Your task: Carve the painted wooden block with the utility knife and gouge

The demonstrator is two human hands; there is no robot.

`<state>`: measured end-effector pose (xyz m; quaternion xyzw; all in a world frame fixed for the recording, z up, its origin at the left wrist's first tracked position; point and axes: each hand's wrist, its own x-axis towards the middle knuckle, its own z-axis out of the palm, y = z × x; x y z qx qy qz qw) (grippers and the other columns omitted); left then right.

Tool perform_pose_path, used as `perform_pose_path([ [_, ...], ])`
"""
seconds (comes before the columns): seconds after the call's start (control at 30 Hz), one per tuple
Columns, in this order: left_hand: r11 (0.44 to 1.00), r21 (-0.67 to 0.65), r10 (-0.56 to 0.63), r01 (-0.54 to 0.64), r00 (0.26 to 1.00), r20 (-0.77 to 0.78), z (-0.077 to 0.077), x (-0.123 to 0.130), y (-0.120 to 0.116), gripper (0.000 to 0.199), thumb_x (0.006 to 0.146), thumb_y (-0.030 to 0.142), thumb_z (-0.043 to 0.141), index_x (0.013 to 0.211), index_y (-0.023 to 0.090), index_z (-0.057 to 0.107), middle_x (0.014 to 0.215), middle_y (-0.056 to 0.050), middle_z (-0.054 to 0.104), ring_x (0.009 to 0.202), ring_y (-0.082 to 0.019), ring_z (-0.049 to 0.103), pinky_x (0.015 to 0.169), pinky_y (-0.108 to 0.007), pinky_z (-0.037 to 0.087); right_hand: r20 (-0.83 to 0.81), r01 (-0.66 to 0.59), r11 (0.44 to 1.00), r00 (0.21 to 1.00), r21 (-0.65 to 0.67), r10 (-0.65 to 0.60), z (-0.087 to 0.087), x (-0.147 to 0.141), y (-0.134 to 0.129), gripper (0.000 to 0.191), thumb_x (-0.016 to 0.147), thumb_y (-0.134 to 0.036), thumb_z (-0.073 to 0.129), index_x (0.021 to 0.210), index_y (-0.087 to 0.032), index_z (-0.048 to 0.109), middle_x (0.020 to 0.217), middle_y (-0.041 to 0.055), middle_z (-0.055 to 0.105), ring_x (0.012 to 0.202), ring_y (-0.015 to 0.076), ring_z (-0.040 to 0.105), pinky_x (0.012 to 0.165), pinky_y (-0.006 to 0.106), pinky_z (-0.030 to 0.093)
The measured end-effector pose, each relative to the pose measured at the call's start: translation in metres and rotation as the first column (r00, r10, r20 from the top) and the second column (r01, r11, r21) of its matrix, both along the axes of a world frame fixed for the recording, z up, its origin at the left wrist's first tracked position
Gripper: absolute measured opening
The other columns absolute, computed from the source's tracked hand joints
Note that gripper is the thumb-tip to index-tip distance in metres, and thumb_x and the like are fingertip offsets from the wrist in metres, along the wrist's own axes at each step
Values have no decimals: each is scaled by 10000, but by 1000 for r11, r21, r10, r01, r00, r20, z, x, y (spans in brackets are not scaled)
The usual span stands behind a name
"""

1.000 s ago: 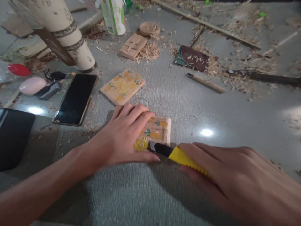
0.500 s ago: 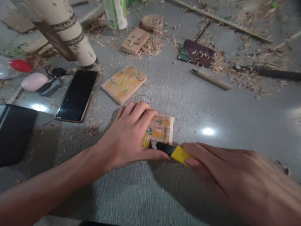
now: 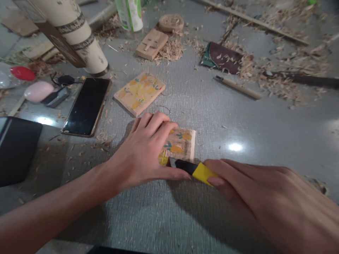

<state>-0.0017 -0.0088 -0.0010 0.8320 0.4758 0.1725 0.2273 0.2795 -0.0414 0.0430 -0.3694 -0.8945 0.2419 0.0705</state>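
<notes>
Under my left hand (image 3: 148, 151) lies a small wooden block (image 3: 182, 143) painted with orange and yellow fruits with green leaves. My left fingers curl over its far side and the thumb runs along its near edge, gripping it against the table. My right hand (image 3: 254, 194) is closed on a yellow and black utility knife (image 3: 202, 173). The blade tip rests at the painted face, close to my left thumb. The left part of the block is hidden by my hand. A second painted wooden block (image 3: 141, 92) lies just beyond my left hand.
A phone (image 3: 87, 107), a patterned cylinder (image 3: 91, 53) and a pink egg-shaped thing (image 3: 39, 92) are on the left. Behind lie a carved wooden block (image 3: 151, 44) and a round carved piece (image 3: 171, 23). A carving tool (image 3: 238, 87), a dark pouch (image 3: 225, 58) and wood shavings (image 3: 286, 91) lie right.
Almost nothing differs. The view has shifted very slightly, and both hands, the knife and the block keep about the same positions.
</notes>
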Motion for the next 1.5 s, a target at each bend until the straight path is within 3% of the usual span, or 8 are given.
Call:
perform_pose_path([
  [0.2, 999, 41, 8, -8, 1000, 11, -3, 1, 0, 979, 805, 1006, 584, 1352, 196, 652, 1334, -145, 616, 1207, -387, 545, 1081, -603, 468, -12, 52, 998, 999, -16, -53, 0, -5, 1, 257, 1146, -383, 434, 981, -322, 621, 672, -69, 645, 417, 126, 577, 395, 348, 307],
  [0.37, 999, 44, -3, 3, 1000, -7, -2, 1, 0, 1003, 816, 1015, 541, 1323, 158, 659, 1306, -166, 620, 1192, -392, 553, 1049, -607, 475, 38, 93, 993, 995, 75, -96, -3, -7, -8, 304, 1164, -453, 369, 1053, -324, 621, 701, -61, 650, 412, 137, 589, 403, 377, 289],
  [0.6, 1000, 19, -7, 8, 1000, -14, 2, 2, 2, 1074, 787, 1037, 521, 1312, 112, 670, 1319, -187, 624, 1219, -396, 552, 1088, -603, 454, 130, -14, 959, 991, 282, -24, -6, -8, -11, 264, 1175, -416, 370, 1038, -282, 553, 709, -60, 567, 421, 164, 550, 422, 391, 243],
  [0.73, 1000, 5, -5, 5, 1000, -17, 3, 2, 3, 1079, 793, 1036, 515, 1319, 105, 667, 1327, -193, 621, 1234, -402, 549, 1089, -603, 447, 120, -61, 949, 993, 308, 25, -6, -9, -7, 259, 1175, -405, 385, 1007, -271, 530, 710, -61, 540, 420, 157, 533, 428, 375, 242],
  [1.17, 1000, 23, -5, 5, 1000, -21, 0, 1, 1, 1022, 795, 1030, 529, 1336, 169, 637, 1335, -163, 617, 1244, -390, 551, 1096, -587, 450, 171, -47, 890, 985, 453, -35, -7, -18, -17, 328, 1184, -388, 331, 1100, -212, 595, 726, -39, 562, 444, 152, 582, 382, 363, 322],
  [1.5, 1000, 20, 3, -3, 1000, -30, 1, 1, 1, 925, 877, 965, 546, 1344, 171, 624, 1345, -164, 618, 1251, -388, 544, 1102, -602, 449, 167, -33, 880, 985, 473, -52, -11, -15, -21, 342, 1181, -390, 329, 1123, -188, 599, 751, -22, 584, 458, 145, 576, 385, 356, 314],
])
